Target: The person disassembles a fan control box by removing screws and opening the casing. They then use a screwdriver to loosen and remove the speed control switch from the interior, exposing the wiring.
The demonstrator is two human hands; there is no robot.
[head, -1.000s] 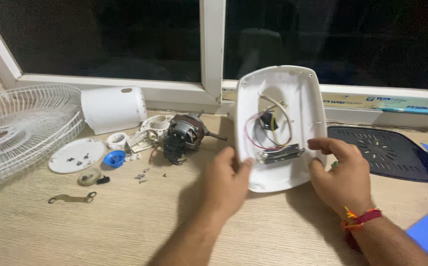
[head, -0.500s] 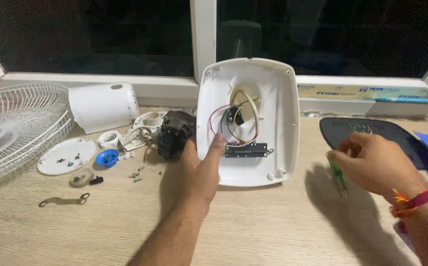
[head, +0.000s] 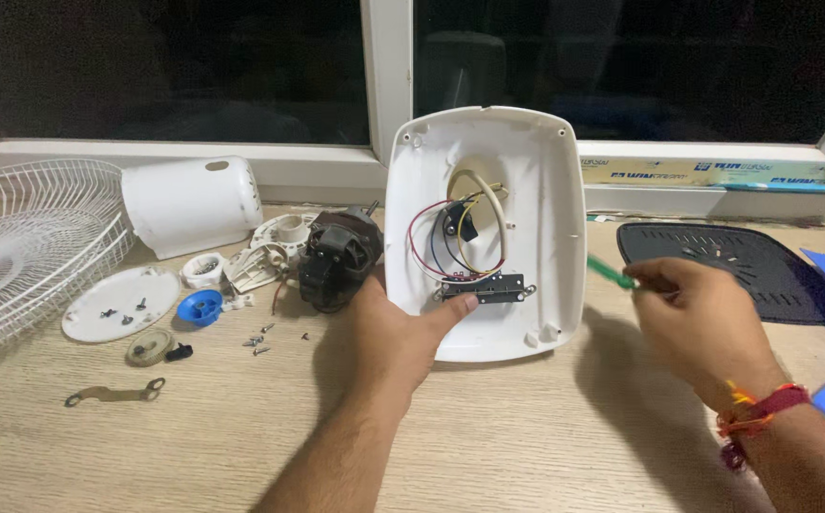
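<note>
While left hand (head: 395, 332) props the white housing (head: 536, 237) (tilted), right hand (head: 702, 318) grips a green screwdriver (head: 610, 273) beside it.

Your left hand (head: 388, 332) lies flat, thumb stretched right; your right hand (head: 702, 318) hovers near, fingers pinched closed, wrist banded.

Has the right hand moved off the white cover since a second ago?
Yes. The right hand left the white cover and moved right, toward the black grille, now holding a green tool.

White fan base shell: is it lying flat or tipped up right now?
Tipped up. The white base shell stands on its lower edge on the table, inside facing the camera, wires exposed, steadied by the left hand.
</note>
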